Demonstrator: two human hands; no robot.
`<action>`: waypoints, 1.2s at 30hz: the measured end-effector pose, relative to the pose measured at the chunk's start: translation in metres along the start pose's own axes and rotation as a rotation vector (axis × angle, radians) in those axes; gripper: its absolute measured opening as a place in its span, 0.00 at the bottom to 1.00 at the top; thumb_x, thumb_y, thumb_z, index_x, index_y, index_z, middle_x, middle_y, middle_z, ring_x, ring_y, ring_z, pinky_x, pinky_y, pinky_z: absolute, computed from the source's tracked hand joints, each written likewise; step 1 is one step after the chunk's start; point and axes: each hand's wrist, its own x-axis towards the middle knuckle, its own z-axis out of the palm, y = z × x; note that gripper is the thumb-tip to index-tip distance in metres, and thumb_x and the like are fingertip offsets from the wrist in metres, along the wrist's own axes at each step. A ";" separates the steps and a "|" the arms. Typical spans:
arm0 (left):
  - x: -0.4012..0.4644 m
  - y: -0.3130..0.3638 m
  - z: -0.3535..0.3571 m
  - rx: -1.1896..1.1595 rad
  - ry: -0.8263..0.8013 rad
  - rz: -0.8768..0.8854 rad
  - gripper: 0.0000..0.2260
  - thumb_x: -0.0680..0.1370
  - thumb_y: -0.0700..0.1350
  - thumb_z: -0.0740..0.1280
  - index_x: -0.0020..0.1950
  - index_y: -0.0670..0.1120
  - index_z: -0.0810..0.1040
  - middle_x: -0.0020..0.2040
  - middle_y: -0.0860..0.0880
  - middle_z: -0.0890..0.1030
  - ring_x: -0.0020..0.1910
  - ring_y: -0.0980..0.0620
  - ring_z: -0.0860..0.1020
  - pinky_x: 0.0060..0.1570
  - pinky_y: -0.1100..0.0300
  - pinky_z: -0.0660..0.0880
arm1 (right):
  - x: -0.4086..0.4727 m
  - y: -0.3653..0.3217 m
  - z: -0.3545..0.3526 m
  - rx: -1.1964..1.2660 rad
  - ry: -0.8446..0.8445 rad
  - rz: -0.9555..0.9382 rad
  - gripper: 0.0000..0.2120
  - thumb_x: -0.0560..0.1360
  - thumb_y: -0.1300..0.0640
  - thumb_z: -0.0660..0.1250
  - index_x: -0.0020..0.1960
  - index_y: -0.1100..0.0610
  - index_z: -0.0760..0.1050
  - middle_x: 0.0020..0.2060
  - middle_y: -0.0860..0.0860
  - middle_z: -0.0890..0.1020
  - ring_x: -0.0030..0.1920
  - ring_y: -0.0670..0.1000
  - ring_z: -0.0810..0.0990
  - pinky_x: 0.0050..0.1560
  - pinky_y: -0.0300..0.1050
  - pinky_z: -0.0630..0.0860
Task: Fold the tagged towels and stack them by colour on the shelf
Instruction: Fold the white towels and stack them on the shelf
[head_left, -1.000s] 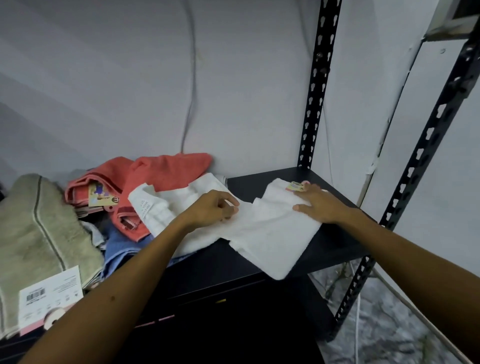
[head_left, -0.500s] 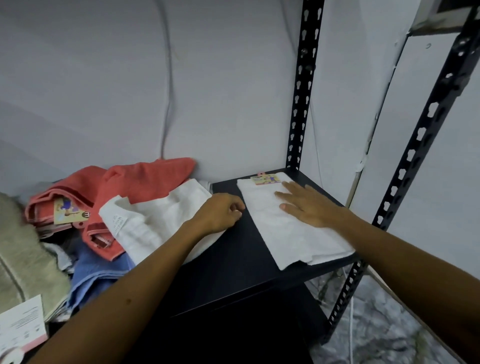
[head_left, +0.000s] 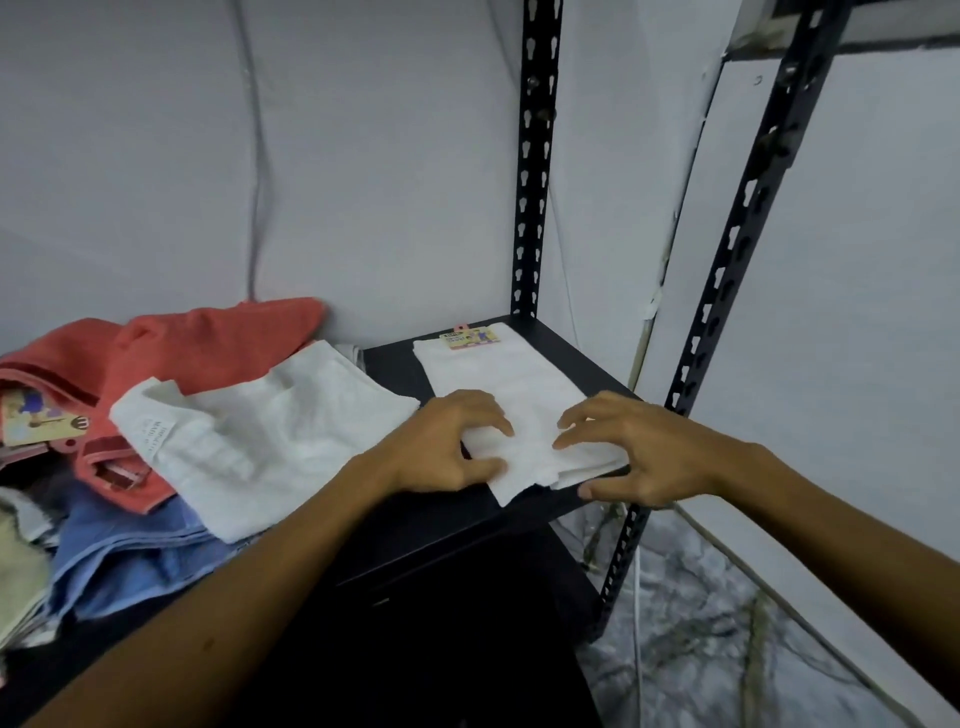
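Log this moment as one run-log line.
step: folding white towel | left hand: grips near end | right hand: grips near end | place: black shelf | stacked: not yet

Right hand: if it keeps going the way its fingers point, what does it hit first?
Probably the left hand. The right hand points leftward across the near end of the folded white towel, fingertips facing the left hand's; depth between them is unclear.

I see a soft white terry-cloth towel (head_left: 498, 384) with a glossy paper tag (head_left: 470, 340) on a matt black metal shelf (head_left: 395, 364); beside it, nubbly coral cloth (head_left: 208, 338) and smoother blue cloth (head_left: 124, 551).
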 end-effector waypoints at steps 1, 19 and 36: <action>-0.002 0.011 0.005 0.020 0.019 0.061 0.19 0.71 0.58 0.73 0.59 0.52 0.80 0.60 0.55 0.79 0.64 0.56 0.72 0.66 0.55 0.68 | -0.005 0.004 0.000 -0.020 -0.033 0.036 0.26 0.74 0.44 0.70 0.70 0.47 0.72 0.68 0.41 0.70 0.68 0.43 0.65 0.66 0.34 0.60; -0.025 0.025 0.033 0.439 0.256 0.338 0.11 0.79 0.49 0.63 0.45 0.45 0.83 0.56 0.46 0.82 0.55 0.45 0.79 0.52 0.52 0.75 | -0.022 0.006 0.041 0.352 0.629 0.555 0.08 0.73 0.61 0.67 0.46 0.50 0.81 0.29 0.48 0.80 0.32 0.49 0.79 0.37 0.43 0.77; -0.045 0.020 0.034 0.411 0.224 0.266 0.05 0.77 0.46 0.70 0.48 0.46 0.84 0.49 0.48 0.82 0.46 0.49 0.80 0.43 0.58 0.75 | -0.034 0.002 0.073 -0.138 0.636 0.253 0.11 0.78 0.54 0.60 0.53 0.54 0.81 0.43 0.50 0.81 0.35 0.53 0.81 0.28 0.47 0.78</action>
